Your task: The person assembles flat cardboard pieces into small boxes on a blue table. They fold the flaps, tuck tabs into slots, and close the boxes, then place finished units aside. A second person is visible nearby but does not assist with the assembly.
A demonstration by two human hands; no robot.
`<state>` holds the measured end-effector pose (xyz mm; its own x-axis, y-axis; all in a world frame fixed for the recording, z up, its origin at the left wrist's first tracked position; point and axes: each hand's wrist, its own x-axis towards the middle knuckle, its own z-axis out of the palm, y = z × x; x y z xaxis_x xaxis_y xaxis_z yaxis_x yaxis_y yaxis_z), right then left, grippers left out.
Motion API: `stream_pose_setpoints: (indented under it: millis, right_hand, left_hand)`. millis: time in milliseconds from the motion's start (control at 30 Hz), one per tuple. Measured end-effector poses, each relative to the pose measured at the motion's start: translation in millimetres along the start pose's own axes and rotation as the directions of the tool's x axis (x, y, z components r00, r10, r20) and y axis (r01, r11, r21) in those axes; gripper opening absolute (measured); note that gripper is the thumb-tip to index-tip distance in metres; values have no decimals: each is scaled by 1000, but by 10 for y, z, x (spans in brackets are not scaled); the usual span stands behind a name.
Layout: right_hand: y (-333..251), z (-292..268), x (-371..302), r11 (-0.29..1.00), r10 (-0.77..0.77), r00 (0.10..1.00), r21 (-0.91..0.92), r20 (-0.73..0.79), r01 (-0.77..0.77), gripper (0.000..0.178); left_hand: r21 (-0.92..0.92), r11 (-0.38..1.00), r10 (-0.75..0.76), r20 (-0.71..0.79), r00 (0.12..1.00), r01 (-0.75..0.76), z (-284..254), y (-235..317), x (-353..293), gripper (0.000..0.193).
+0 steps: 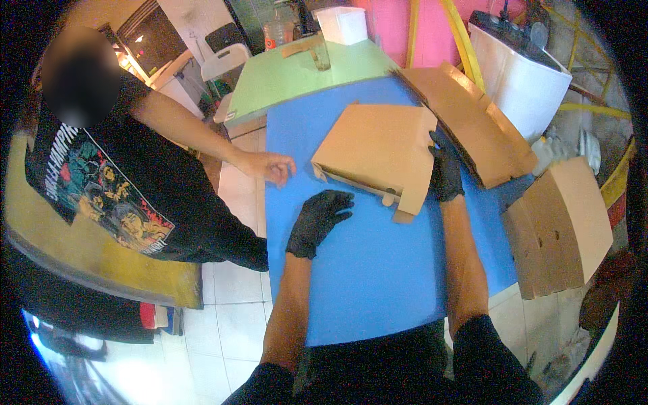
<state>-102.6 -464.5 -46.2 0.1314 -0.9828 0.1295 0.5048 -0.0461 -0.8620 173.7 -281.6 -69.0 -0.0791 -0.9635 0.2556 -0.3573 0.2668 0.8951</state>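
A brown cardboard box (378, 145), its lid down, lies on the blue tabletop (371, 270). A loose flap (408, 206) sticks out at its near right corner. My right hand (447, 169), in a black glove, is at the box's right side, fingers stretched along its edge; whether they press on the cardboard I cannot tell. My left hand (318, 221), also gloved in black, hovers just in front of the box's near left side. Its fingers are apart and hold nothing. Across to the left, another person's bare hand (268, 167) reaches in near the table's edge.
A flat brown cardboard piece (476, 128) lies along the table's far right. More folded cardboard (557, 229) overhangs the right edge. Behind are a green tabletop (270, 84) with a white container (342, 25) and a large white bin (516, 64). A person (128, 175) stands at left.
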Motion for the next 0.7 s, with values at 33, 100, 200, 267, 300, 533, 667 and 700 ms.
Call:
stream_pose_setpoints:
  millis: [33, 100, 200, 267, 300, 533, 667, 700]
  right_hand:
    - [-8, 2, -24, 999, 31, 997, 21, -76, -29, 47]
    - [-36, 6, -126, 937, 131, 991, 321, 37, -136, 51]
    - [-95, 52, -439, 821, 169, 969, 518, 183, -241, 54]
    - [-126, 139, -623, 771, 158, 936, 552, 316, -317, 54]
    - [-135, 182, -696, 773, 148, 925, 543, 351, -330, 52]
    - [-249, 343, -862, 908, 151, 977, -413, 153, -75, 53]
    - [-539, 786, -933, 738, -270, 936, -576, 226, 352, 52]
    - [-673, 925, -973, 779, -278, 915, -488, 293, 393, 52]
  left_hand:
    - [-186, 982, -44, -22, 999, 40, 20, 39, -57, 34]
    - [-503, 851, -230, -96, 969, 152, 34, 155, -138, 43]
    - [-732, 665, -456, -240, 857, 149, 104, 467, -299, 69]
    - [-669, 742, -333, -429, 840, -47, 127, 730, -371, 84]
    - [-609, 790, -303, -493, 815, -74, 129, 864, -399, 88]
    - [51, 971, 176, -812, 557, -234, 195, 1626, -440, 96]
    - [104, 977, 198, -773, 602, -187, 166, 1856, -472, 93]
    - [90, 978, 190, -755, 627, -188, 154, 1901, -465, 92]
